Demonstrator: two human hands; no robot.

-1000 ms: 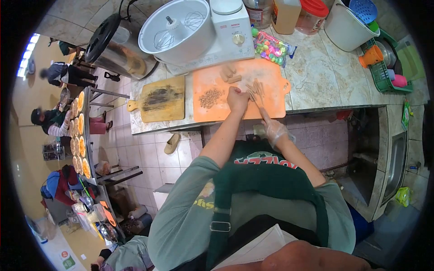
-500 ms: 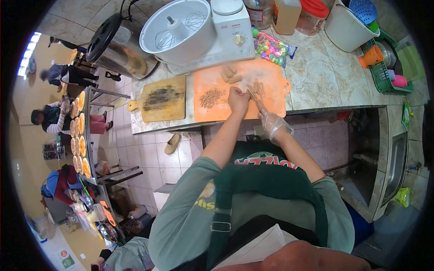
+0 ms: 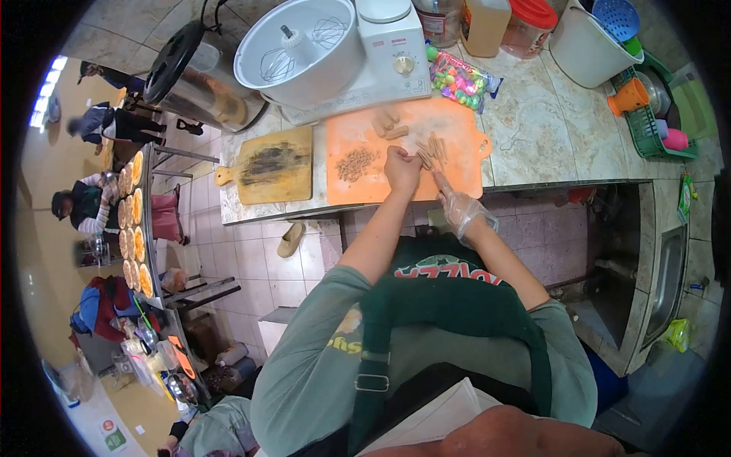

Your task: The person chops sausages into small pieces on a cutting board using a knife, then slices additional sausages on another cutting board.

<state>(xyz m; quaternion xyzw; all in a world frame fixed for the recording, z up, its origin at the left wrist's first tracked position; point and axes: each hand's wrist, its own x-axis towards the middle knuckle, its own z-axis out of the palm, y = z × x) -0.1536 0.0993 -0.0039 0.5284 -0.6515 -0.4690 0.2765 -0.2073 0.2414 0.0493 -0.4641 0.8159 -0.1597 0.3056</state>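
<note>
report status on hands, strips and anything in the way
Left hand at the strips; gloved right hand gripping a handled tool. Strips fanned on orange board, small pieces farther left. No obstruction seen.

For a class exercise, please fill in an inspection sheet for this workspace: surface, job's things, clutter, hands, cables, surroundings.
Surface: patterned counter, an orange cutting board lying on it.
Job's things: small pieces, thin strips and thicker pieces, all on the orange board.
Clutter: wooden board with dark marks, mixer, colourful bag.
Hands: bare left hand, fingers curled beside the strips, grip unclear; gloved right hand, closed on a slim tool, probably a knife.
Cables: dark cord, apparently, near the lidded container.
Surroundings: other people, rows of flat rounds, a shoe on the floor.
</note>
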